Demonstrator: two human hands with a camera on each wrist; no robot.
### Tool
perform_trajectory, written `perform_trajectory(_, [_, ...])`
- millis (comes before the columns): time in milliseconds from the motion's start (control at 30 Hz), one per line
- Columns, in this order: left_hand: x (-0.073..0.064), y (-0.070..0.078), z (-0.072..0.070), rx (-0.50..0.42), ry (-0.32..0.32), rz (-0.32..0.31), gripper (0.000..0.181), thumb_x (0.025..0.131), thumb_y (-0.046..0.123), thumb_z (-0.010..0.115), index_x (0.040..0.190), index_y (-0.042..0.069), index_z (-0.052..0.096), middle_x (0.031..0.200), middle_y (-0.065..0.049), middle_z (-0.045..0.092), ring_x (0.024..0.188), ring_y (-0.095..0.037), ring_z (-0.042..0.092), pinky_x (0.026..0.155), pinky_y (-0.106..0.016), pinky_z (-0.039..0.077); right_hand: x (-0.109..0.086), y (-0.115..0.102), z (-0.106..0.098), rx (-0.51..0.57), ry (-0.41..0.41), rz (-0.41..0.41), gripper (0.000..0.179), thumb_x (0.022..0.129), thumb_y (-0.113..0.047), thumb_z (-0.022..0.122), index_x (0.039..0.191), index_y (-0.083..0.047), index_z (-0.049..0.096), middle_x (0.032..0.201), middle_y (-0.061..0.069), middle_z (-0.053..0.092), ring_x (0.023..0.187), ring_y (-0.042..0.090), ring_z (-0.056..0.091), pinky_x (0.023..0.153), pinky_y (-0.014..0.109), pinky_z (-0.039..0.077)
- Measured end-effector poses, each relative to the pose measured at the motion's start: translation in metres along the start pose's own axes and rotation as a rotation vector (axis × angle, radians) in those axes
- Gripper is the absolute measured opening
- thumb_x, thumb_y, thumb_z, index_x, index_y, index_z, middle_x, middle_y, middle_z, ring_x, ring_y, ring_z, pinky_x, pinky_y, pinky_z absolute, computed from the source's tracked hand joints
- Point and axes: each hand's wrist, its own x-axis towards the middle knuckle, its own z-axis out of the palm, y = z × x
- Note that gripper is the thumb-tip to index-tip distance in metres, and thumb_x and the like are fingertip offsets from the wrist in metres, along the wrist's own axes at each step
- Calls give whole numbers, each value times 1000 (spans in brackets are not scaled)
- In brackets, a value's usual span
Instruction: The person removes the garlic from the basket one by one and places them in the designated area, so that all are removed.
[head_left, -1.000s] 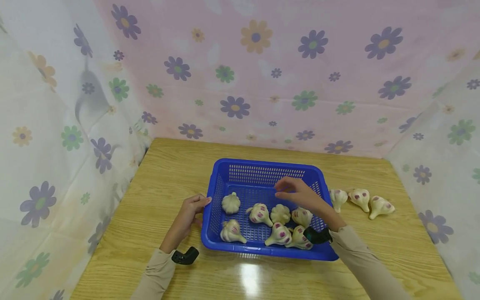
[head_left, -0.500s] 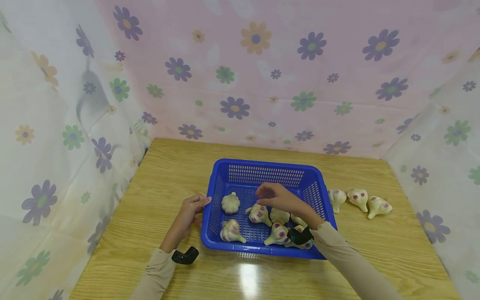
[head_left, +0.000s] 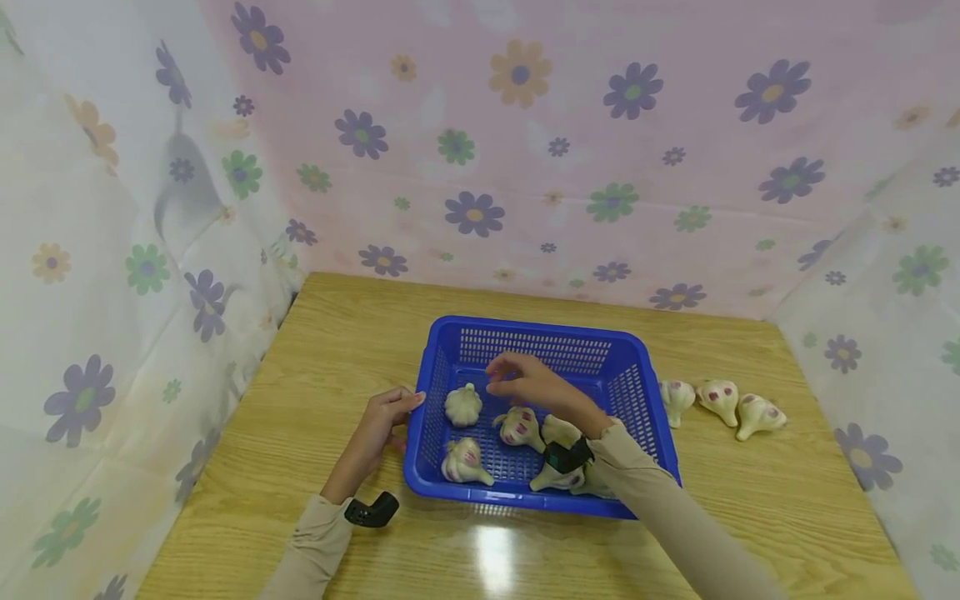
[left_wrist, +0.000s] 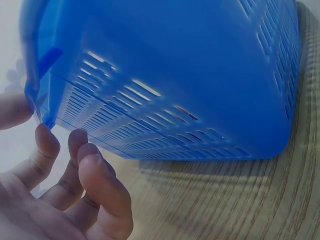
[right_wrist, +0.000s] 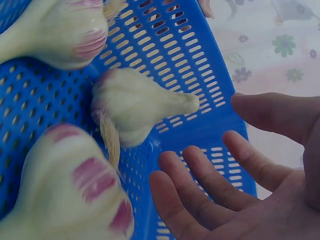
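Observation:
A blue plastic basket (head_left: 517,323) with slotted walls stands on the table, several garlic bulbs inside it. At its left end my left hand (head_left: 381,425) pinches the rim between thumb and fingers; the left wrist view shows that hand (left_wrist: 75,185) with its other fingers curled beneath the rim. My right hand (head_left: 536,387) is over the basket's middle, holding nothing, fingers loosely bent. Just left of it lies a pale garlic bulb (head_left: 463,406), whose stalk points toward the right hand's fingers (right_wrist: 192,165) in the right wrist view. Below the hand is a purple-marked bulb (head_left: 519,427).
Another garlic bulb (head_left: 465,462) lies in the basket's near left corner. More bulbs at the near right are partly hidden by my right wrist. Outside, right of the basket, three bulbs (head_left: 718,400) lie on the wooden table (head_left: 360,333). Flowered cloth (head_left: 570,167) hangs behind and at both sides.
My right hand has moved left across the basket, from above its right part to near the pale bulb. The left hand has stayed at the rim.

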Motion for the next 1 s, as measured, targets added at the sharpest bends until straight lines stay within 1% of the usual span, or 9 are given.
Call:
perform_trajectory(133, [1,0,0,-7,3,-7,28,86,31,67,76,7,57,76,-7,60,69,-20,62,40,-28,44,13,4,2,95,-2,64,37,91,-20,63,123,-4,52,115,18,58,104,40,57,82,52,50])
perform_trajectory(233, [2,0,0,-10,2,-8,27,86,31,67,76,7,57,76,-7,61,69,-20,62,40,-28,44,19,8,5,131,-6,85,40,91,-19,61,126,0,51,116,20,59,102,39,59,80,51,51])
perform_trajectory(400, [2,0,0,-12,-11,-10,26,86,31,67,76,8,58,77,-6,61,70,-20,62,41,-28,44,24,14,16,165,-10,134,35,91,-17,62,120,0,54,109,15,62,101,37,59,76,45,53])
perform_trajectory(533, [2,0,-2,-19,-6,-19,26,86,29,67,75,7,57,76,-6,61,70,-19,62,41,-28,44,26,17,24,140,-1,168,34,89,-18,65,117,-3,54,101,13,62,96,37,60,67,39,54])
perform_trajectory(600, [1,0,-2,-21,1,-22,26,86,29,67,74,7,57,76,-6,61,70,-19,62,41,-29,44,27,18,28,114,-3,168,39,88,-20,67,120,-3,52,99,14,62,91,36,61,63,37,54])
perform_trajectory(700, [1,1,-1,-20,6,-23,26,86,28,67,74,7,57,75,-6,60,70,-19,62,40,-29,44,30,18,32,88,-17,155,45,88,-19,67,125,-2,48,98,14,61,86,34,62,63,37,53])
perform_trajectory(800, [1,2,0,-14,0,-22,26,86,28,67,75,8,57,76,-6,60,70,-19,62,41,-29,45,32,18,35,86,-35,134,43,87,-9,63,127,-2,49,96,14,60,80,31,61,61,37,53])
perform_trajectory(900, [2,2,0,-9,-5,-24,26,86,29,66,74,8,56,76,-6,61,71,-19,63,42,-29,45,32,17,35,94,-43,110,39,83,4,53,122,-2,55,100,15,59,76,30,59,60,37,52])
perform_trajectory(1000, [1,2,0,-13,0,-27,26,86,29,66,74,8,56,77,-7,61,72,-20,63,41,-29,45,33,16,35,106,-39,82,42,79,9,43,115,-2,61,107,14,60,77,30,58,62,40,52])
